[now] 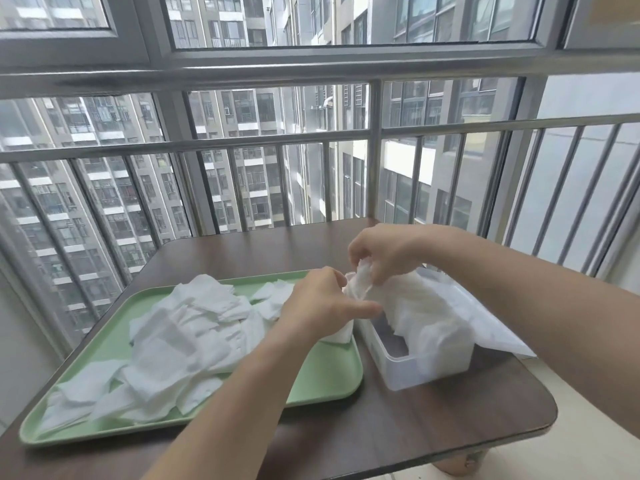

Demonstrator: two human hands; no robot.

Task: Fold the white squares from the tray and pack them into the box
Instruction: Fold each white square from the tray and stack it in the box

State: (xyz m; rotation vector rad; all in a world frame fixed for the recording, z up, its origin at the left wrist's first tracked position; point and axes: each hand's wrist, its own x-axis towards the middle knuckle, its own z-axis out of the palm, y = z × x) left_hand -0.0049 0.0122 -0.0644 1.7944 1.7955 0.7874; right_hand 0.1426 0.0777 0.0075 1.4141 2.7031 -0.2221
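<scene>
A heap of loose white squares (187, 327) lies in the green tray (325, 372) on the left of the table. To its right stands a clear plastic box (408, 368) holding several stacked white squares (426, 313). Both hands hold one white square (358, 284) above the gap between tray and box. My left hand (318, 303) grips its lower part, with a corner showing below the palm. My right hand (384, 252) pinches its upper edge with curled fingers.
The dark wooden table (433, 417) has rounded corners and ends close on the right. A white sheet or bag (485, 323) drapes over the box's far right side. A metal railing (277, 140) and windows stand right behind the table.
</scene>
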